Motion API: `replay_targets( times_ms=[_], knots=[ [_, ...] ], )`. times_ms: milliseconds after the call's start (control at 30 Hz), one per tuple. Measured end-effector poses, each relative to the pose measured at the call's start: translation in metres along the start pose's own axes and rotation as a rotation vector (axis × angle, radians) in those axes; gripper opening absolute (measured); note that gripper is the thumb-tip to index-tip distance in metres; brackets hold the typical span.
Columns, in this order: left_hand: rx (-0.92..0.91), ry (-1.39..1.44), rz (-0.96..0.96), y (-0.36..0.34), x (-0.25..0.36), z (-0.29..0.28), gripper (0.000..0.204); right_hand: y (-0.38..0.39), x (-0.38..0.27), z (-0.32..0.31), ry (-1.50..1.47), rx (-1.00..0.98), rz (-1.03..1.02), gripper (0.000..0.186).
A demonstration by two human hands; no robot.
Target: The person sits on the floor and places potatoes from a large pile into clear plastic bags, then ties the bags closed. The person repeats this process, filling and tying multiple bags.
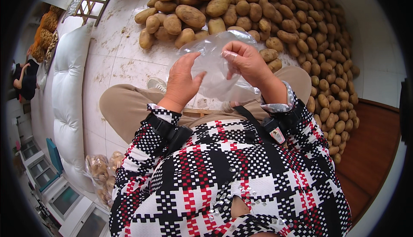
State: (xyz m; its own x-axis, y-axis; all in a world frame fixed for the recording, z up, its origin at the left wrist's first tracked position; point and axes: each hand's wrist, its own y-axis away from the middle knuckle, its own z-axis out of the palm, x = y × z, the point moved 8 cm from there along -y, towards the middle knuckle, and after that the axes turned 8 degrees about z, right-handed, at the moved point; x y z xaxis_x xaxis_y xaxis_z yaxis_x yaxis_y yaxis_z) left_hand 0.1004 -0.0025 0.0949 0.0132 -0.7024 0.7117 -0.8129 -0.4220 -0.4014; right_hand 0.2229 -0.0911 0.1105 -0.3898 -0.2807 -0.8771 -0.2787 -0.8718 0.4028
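Note:
A clear plastic bag (pixel 214 81) hangs in front of me above the floor, between my knees. My right hand (pixel 250 66) pinches the bag's edge between thumb and fingers at its upper right. On the bag's left side, my left hand (pixel 182 82) has its thumb and fingers apart in a curve; whether the fingertips touch the plastic I cannot tell. I see no potatoes inside the bag. Just beyond it lies a large heap of potatoes (pixel 190 16), spreading far and to the right.
Bagged potatoes (pixel 98 169) stand at my left side. A long white cushion (pixel 69 95) runs along the left. A small wooden stool (pixel 88 5) stands far left, near orange net sacks (pixel 45 28) and another person (pixel 26 78). A brown wooden panel (pixel 368 146) is at right.

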Motion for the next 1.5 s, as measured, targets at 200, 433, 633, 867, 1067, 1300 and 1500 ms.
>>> replay_targets(
  times_ms=[200, 433, 633, 867, 1067, 1300, 1500],
  knots=[
    [0.035, 0.123, -0.277, 0.005, -0.059, -0.023, 0.019, 0.007, -0.018, -0.011, 0.723, 0.060, -0.061, 0.020],
    [0.143, 0.415, -0.339, -0.011, -0.037, -0.076, 0.011, 0.006, -0.008, -0.068, 1.401, 0.600, -0.418, 0.014],
    [-0.042, 0.245, -0.367, -0.005, -0.025, -0.092, 0.016, 0.002, 0.015, -0.148, 0.946, 0.694, -0.056, 0.018],
    [0.039, 0.055, -0.339, 0.002, -0.052, -0.085, 0.016, 0.020, -0.037, -0.095, 0.831, 0.575, -0.353, 0.033],
    [0.170, 0.544, -0.427, -0.001, -0.045, -0.048, 0.015, 0.067, -0.069, 0.005, 0.973, 0.273, -0.817, 0.030],
    [0.020, 1.074, -0.741, 0.001, 0.005, 0.006, 0.023, -0.019, 0.016, 0.025, 0.841, 0.191, -0.397, 0.020],
    [-0.143, 0.872, -0.234, -0.009, 0.043, -0.001, 0.032, -0.050, 0.064, 0.055, 0.772, -0.255, -0.353, 0.043]
  ],
)
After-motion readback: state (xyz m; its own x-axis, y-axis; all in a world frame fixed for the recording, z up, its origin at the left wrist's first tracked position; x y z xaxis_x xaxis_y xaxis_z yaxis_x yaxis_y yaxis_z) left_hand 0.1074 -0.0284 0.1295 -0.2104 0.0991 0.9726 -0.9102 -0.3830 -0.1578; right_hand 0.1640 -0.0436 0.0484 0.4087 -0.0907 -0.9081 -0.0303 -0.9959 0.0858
